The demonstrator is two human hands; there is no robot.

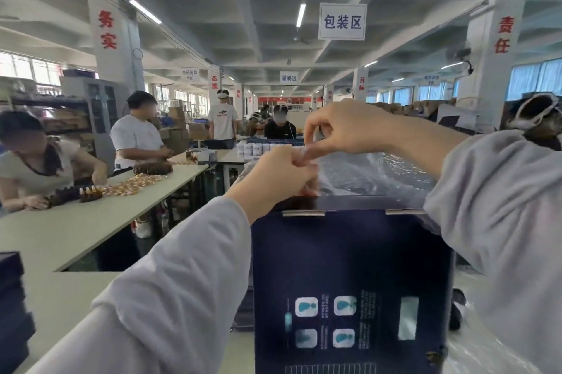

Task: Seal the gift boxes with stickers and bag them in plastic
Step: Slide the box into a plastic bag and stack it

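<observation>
Navy gift box [349, 267] stands with its long axis upright, printed face toward the camera; left hand [273, 179] and right hand [343, 130] pinch the plastic bag [380, 172] above it.

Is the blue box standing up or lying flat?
Standing up. The blue box shows its printed face to the camera, top edge just under the left hand and right hand pinching the plastic bag.

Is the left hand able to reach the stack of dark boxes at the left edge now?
Probably not yet: the left hand pinches the plastic bag above the gift box; otherwise the way to the stack looks free.
</observation>
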